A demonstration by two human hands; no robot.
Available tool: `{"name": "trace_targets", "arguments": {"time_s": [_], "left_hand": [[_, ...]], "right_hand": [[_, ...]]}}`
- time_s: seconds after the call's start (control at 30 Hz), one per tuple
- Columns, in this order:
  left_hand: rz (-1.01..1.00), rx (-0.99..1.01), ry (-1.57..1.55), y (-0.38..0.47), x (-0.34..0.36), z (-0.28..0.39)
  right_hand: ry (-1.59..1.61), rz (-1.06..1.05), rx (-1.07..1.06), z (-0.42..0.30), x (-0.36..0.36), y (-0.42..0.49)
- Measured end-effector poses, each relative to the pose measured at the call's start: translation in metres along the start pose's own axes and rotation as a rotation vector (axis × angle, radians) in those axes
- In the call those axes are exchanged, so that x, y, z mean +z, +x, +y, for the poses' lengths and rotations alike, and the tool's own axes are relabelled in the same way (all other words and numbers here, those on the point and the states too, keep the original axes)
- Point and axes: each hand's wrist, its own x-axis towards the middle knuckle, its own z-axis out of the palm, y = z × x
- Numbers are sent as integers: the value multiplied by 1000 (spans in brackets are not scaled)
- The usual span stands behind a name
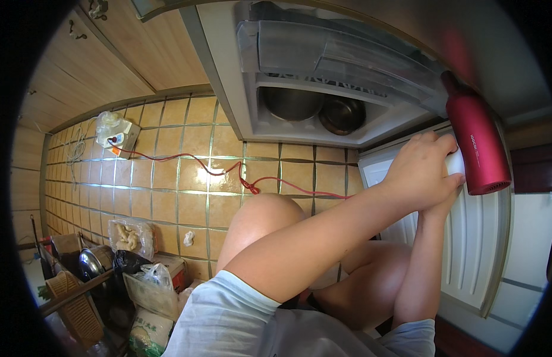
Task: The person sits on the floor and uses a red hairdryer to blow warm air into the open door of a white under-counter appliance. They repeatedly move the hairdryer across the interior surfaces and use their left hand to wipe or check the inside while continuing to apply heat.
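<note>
A red hair dryer with a dark nozzle is held in front of me on the right, its nozzle towards the freezer drawers. My left hand is wrapped around its white handle. My right hand comes up from below to the same handle, mostly hidden behind the left. Beyond them stands an open freezer compartment with two metal pans, a larger dark pan and a smaller pan, inside. Transparent drawers sit above the pans.
On the right is the open ribbed freezer door. A red cord crosses the tiled floor from a power strip on a box. Crumpled tissue, bagged ginger, a wicker basket and wooden cabinets are at left.
</note>
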Motion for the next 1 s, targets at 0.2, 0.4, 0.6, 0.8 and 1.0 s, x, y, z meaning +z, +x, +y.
{"name": "trace_targets", "arguments": {"time_s": [0.2,0.4,0.6,0.8,1.0], "left_hand": [[104,86,58,0,8,-7],[97,48,43,1,8,-3],[158,-231,-307,16,4,-14],[412,-385,-871,34,-37,-12],[774,-286,-739,42,-55,-20]], "right_hand": [[255,-134,11,3,-9,2],[364,-225,21,14,-23,10],[-84,296,-261,-14,31,4],[19,142,-130,-31,35,1],[33,149,-124,-31,37,1]]}}
